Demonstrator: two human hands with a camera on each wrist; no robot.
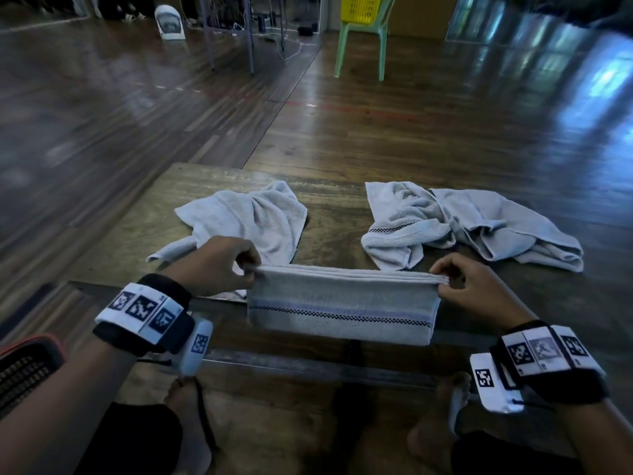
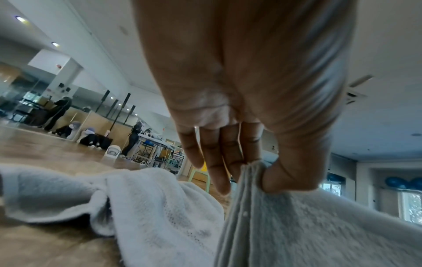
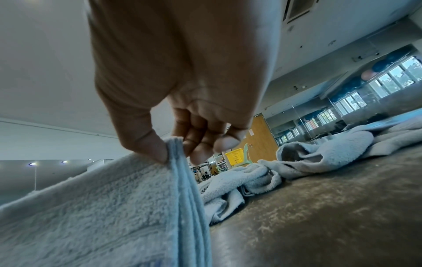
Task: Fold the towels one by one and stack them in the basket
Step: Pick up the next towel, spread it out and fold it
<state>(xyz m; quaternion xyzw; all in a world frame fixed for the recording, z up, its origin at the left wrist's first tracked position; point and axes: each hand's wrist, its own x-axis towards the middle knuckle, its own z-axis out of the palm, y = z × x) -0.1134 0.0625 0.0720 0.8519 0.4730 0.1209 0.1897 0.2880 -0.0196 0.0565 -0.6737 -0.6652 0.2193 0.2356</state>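
black wristbands (image 1: 144, 320), white coded marker tags (image 1: 534, 351), dark trousers (image 1: 130, 440)

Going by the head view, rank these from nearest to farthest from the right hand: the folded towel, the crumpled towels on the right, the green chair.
1. Folded towel: pinched by the right hand at its right corner.
2. Crumpled towels: on the table just beyond that hand.
3. Green chair: far off across the floor.

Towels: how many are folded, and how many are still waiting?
In hand: one folded towel, lifted by its top corners, pinched by the left hand and right hand. Left: a crumpled towel at the table's left and a crumpled heap at its right. The basket interior isn't visible, so nothing shows as stacked.
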